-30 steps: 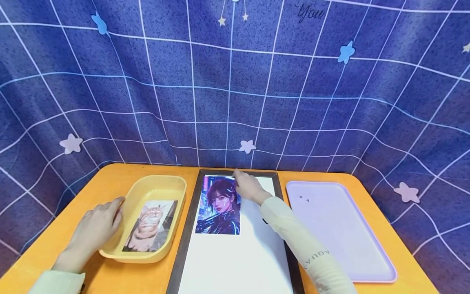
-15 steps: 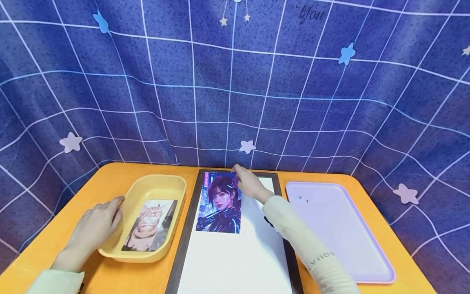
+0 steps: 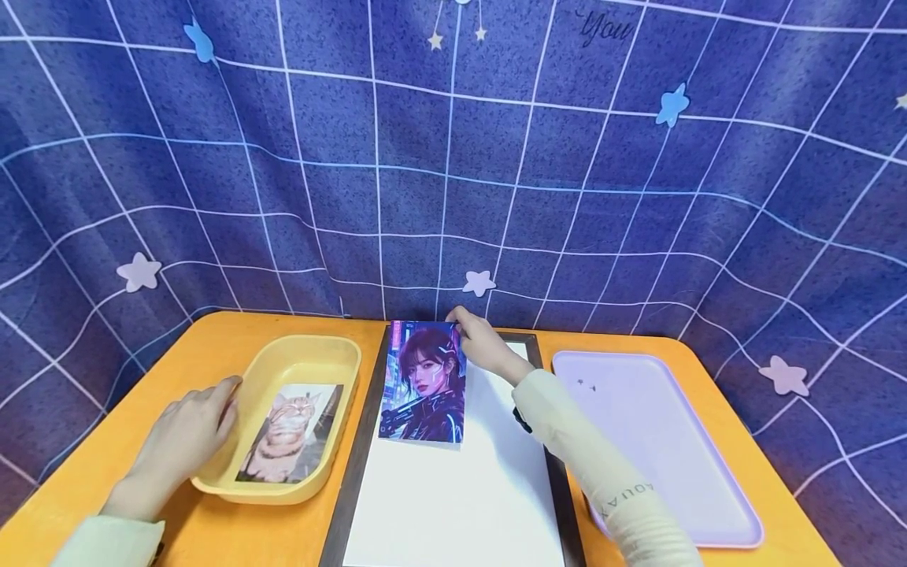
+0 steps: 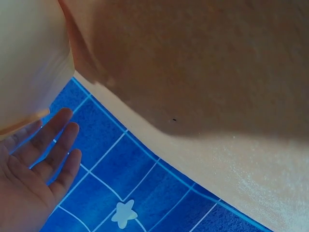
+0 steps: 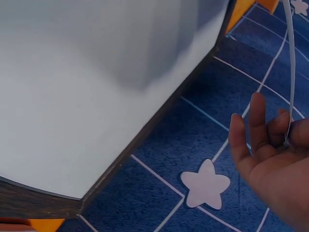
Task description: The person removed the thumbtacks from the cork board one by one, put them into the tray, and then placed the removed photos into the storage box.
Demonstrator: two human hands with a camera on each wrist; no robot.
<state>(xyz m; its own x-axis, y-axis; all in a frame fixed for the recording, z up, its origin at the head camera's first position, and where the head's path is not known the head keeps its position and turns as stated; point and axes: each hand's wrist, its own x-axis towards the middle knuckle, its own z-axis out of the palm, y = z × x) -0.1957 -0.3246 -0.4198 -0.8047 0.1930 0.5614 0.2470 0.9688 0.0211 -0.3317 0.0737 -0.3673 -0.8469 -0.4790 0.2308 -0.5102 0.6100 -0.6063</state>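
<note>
My right hand (image 3: 489,346) pinches the upper right corner of a printed picture (image 3: 423,386), a dark-haired figure before neon lights. The picture tilts above a white board (image 3: 453,504) with a dark frame, its lower edge casting a faint shadow there. Seen edge-on in the right wrist view, the print (image 5: 291,63) runs between thumb and fingers of the right hand (image 5: 275,164). At the left, my left hand (image 3: 180,437) rests against the side of a yellow basin (image 3: 305,354), fingers extended. A cat picture (image 3: 286,441) lies inside that basin.
To the right of the board stands a shallow lilac tray (image 3: 652,441) with small dark marks near its far corner. All of these are on an orange table (image 3: 191,346). Behind its far edge hangs a blue gridded curtain (image 3: 453,197) with stars.
My right hand has lifted the printed picture off the board and slightly toward the curtain; its lower edge now stands clear. My left hand stays at the basin.
</note>
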